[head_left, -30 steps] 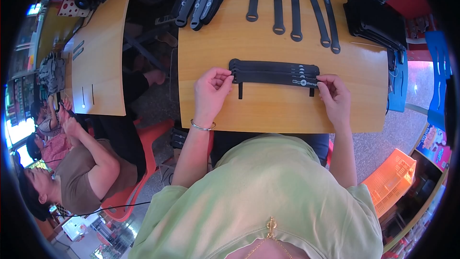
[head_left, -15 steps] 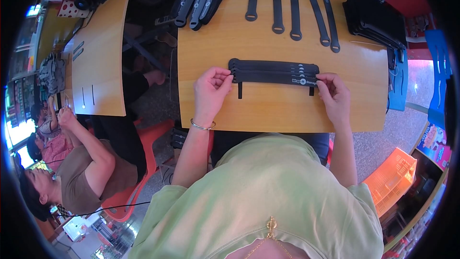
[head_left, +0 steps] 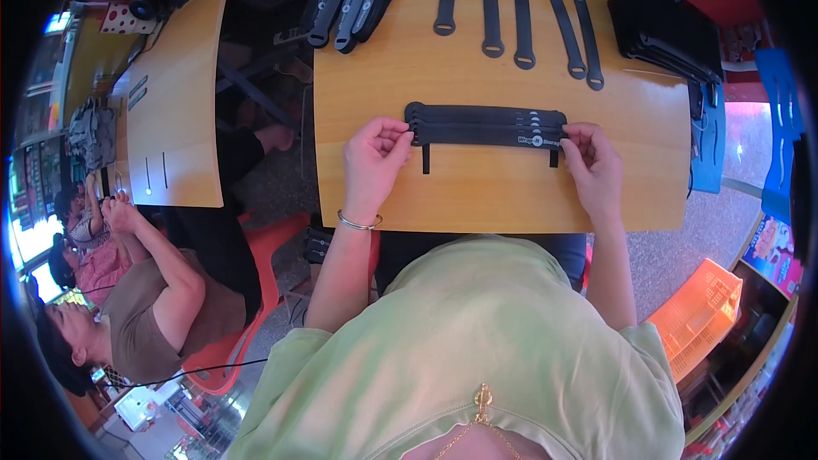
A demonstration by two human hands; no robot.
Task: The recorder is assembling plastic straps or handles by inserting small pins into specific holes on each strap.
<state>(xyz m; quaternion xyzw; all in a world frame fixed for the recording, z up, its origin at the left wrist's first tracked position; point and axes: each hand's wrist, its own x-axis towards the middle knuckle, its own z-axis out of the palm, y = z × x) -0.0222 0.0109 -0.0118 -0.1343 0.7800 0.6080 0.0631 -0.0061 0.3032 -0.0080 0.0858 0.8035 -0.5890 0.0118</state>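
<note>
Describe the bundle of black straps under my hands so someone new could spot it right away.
On the light wooden table nearest the person, look at the middle, between the left hand and right hand. The stacked black straps lie crosswise there, layered together, while the single straps farther back lie apart, pointing away.

Bright even light, sharp centre, fisheye-warped edges

Orange crate (head_left: pixel 699 315), red chair (head_left: pixel 247 290)
</note>
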